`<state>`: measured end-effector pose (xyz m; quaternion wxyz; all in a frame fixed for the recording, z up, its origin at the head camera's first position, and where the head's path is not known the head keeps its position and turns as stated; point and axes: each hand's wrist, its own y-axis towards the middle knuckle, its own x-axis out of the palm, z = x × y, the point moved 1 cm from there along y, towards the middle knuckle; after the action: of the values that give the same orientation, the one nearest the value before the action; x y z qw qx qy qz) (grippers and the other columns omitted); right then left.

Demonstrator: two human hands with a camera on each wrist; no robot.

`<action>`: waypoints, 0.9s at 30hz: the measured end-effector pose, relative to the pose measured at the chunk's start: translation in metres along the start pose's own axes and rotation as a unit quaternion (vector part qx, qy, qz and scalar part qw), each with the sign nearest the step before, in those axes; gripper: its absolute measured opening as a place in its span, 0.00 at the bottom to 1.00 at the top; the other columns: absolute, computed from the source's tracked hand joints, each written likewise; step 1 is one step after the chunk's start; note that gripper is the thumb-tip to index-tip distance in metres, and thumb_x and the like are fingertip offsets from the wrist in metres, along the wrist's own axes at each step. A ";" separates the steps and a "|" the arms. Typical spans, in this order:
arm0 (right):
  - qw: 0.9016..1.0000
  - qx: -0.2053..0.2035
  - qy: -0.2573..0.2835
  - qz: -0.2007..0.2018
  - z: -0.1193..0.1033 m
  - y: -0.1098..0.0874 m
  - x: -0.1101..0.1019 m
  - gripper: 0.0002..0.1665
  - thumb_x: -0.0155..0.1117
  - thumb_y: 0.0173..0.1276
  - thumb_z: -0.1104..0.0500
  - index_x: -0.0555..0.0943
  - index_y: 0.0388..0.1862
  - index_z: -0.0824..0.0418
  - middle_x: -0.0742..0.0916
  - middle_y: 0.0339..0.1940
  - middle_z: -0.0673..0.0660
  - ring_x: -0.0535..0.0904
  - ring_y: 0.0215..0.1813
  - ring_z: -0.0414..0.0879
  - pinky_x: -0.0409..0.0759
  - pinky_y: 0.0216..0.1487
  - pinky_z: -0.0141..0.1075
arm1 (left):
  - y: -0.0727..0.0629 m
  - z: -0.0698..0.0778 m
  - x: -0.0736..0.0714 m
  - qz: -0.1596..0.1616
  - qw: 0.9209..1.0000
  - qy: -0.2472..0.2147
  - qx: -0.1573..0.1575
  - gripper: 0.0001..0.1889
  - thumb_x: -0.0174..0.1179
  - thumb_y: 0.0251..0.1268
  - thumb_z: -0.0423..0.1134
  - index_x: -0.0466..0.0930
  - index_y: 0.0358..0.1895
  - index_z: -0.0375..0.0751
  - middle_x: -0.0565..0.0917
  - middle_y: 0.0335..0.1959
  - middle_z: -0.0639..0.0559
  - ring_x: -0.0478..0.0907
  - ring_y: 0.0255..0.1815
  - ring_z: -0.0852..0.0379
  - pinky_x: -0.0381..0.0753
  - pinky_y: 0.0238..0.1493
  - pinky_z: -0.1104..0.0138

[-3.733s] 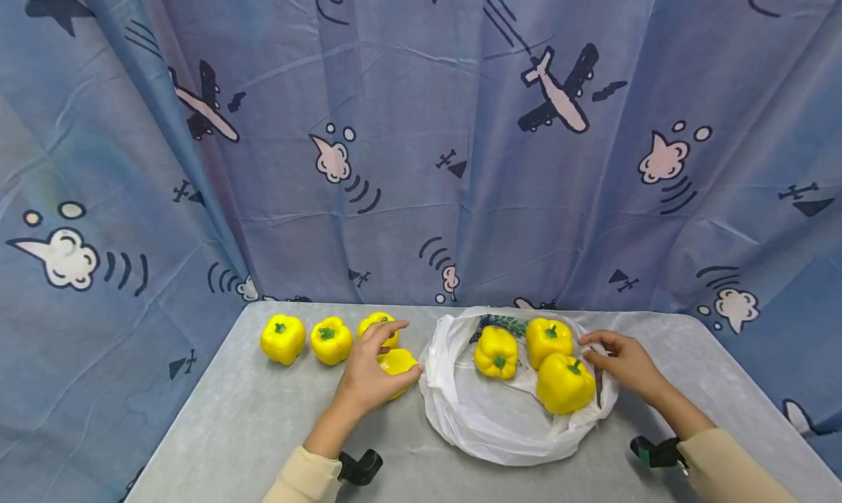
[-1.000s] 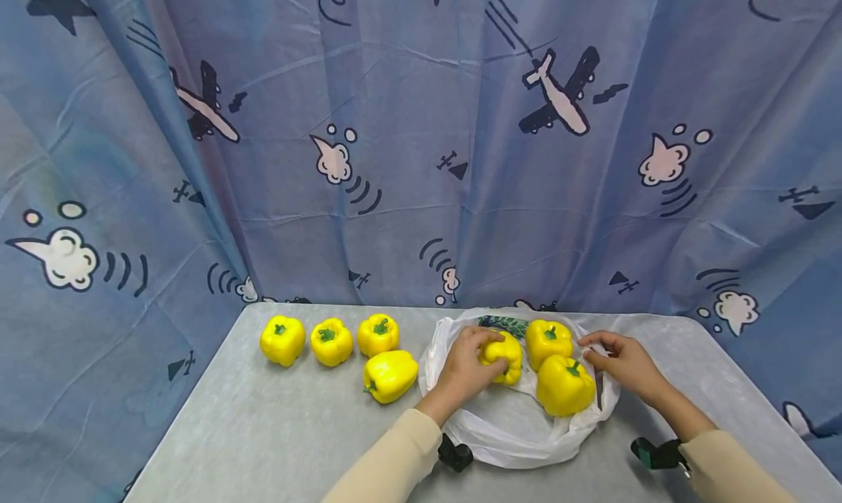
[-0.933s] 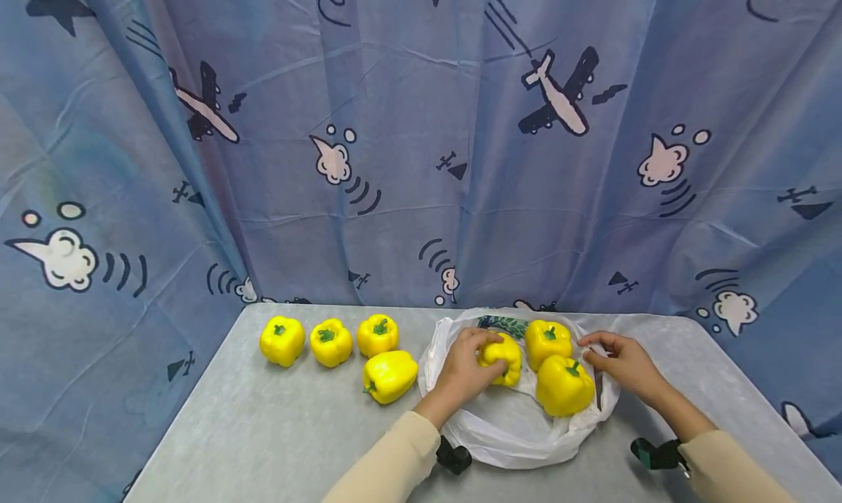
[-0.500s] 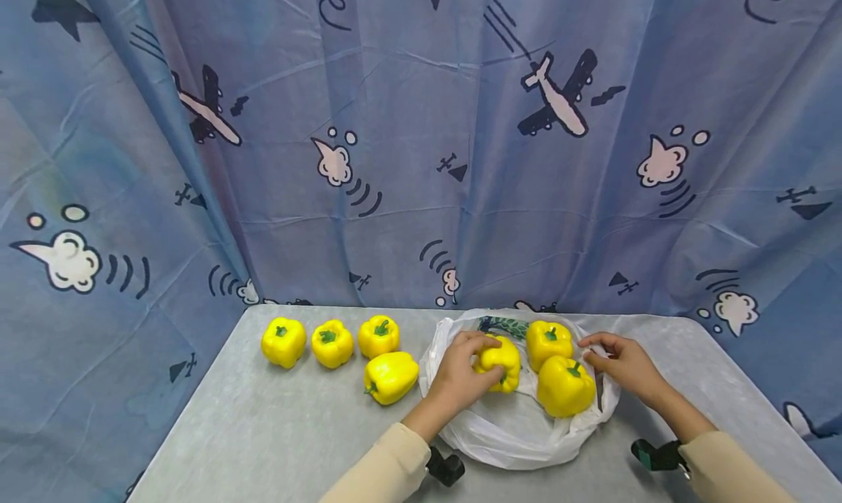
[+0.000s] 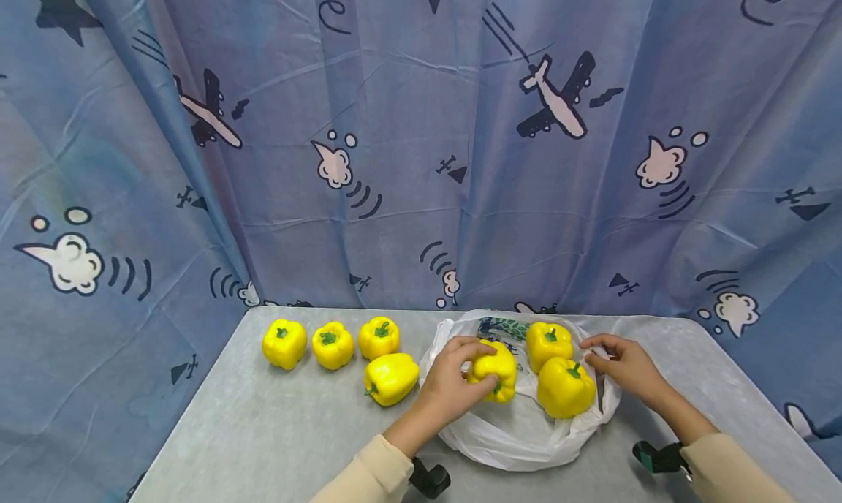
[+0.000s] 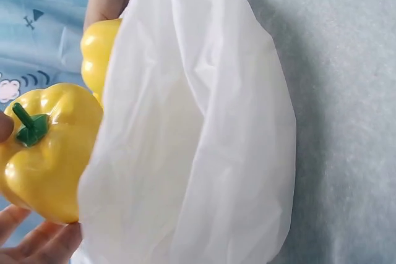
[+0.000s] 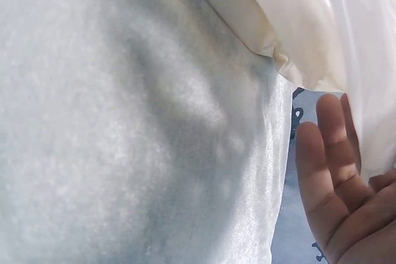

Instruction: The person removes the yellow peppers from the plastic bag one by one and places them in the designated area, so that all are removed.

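My left hand point(image 5: 452, 377) grips a yellow bell pepper point(image 5: 498, 370) by its sides, thumb in front and fingers behind, inside the opening of a white plastic bag point(image 5: 520, 450). In the left wrist view the held pepper point(image 6: 52, 153) shows its green stem, with fingertips under it and the bag wall beside it. Two more yellow peppers, one behind point(image 5: 549, 346) and one in front point(image 5: 566, 387), sit in the bag's right half. At the right rim, my right hand point(image 5: 628, 368) pinches the bag's edge between thumb and fingers; the right wrist view shows its fingers against the white plastic.
Left of the bag, a yellow pepper point(image 5: 391, 379) lies on its side. Three others stand upright in a row behind it, including the leftmost pepper point(image 5: 284, 343). The grey table point(image 5: 276, 430) ends at a blue patterned curtain point(image 5: 395, 218).
My left hand went from the pepper lying outside, now left on its side, into the bag. It grasped a pepper there and has drawn it left and nearer. The right hand stays put.
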<state>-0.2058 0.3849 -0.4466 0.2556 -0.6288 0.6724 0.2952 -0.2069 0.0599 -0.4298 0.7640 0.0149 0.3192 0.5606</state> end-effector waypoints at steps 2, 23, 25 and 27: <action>1.000 0.000 -0.001 0.001 0.000 0.000 0.000 0.19 0.61 0.69 0.54 0.80 0.53 0.64 0.84 0.47 0.64 0.77 0.29 0.40 0.76 0.31 0.30 | -0.002 0.002 -0.003 -0.001 1.000 -0.002 -0.001 0.17 0.67 0.52 0.40 0.84 0.48 0.50 0.78 0.56 0.52 0.77 0.55 0.55 0.80 0.42 0.75; 1.000 0.005 -0.020 -0.008 0.000 0.001 0.000 0.19 0.60 0.70 0.53 0.80 0.53 0.63 0.86 0.41 0.59 0.75 0.36 0.42 0.72 0.56 0.65 | -0.021 0.014 -0.033 -0.001 1.000 -0.004 0.009 0.17 0.67 0.53 0.38 0.83 0.50 0.51 0.77 0.58 0.49 0.77 0.57 0.52 0.80 0.40 0.76; 1.000 0.006 -0.019 -0.008 -0.001 0.001 0.001 0.19 0.60 0.70 0.53 0.80 0.53 0.63 0.85 0.43 0.60 0.76 0.35 0.42 0.72 0.56 0.65 | -0.022 0.013 -0.036 0.001 1.000 -0.006 0.007 0.18 0.67 0.53 0.38 0.83 0.50 0.51 0.77 0.59 0.49 0.77 0.57 0.51 0.81 0.40 0.75; 1.000 0.007 -0.019 -0.009 -0.003 0.001 0.001 0.19 0.60 0.70 0.53 0.80 0.53 0.63 0.85 0.43 0.60 0.76 0.34 0.42 0.73 0.56 0.64 | -0.024 0.012 -0.040 0.004 1.000 -0.007 0.004 0.18 0.67 0.53 0.37 0.83 0.50 0.50 0.76 0.59 0.48 0.77 0.57 0.50 0.81 0.40 0.75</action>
<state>-0.2065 0.3825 -0.4451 0.2752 -0.6272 0.6637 0.3005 -0.1874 0.0208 -0.4102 0.7637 0.0234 0.3165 0.5622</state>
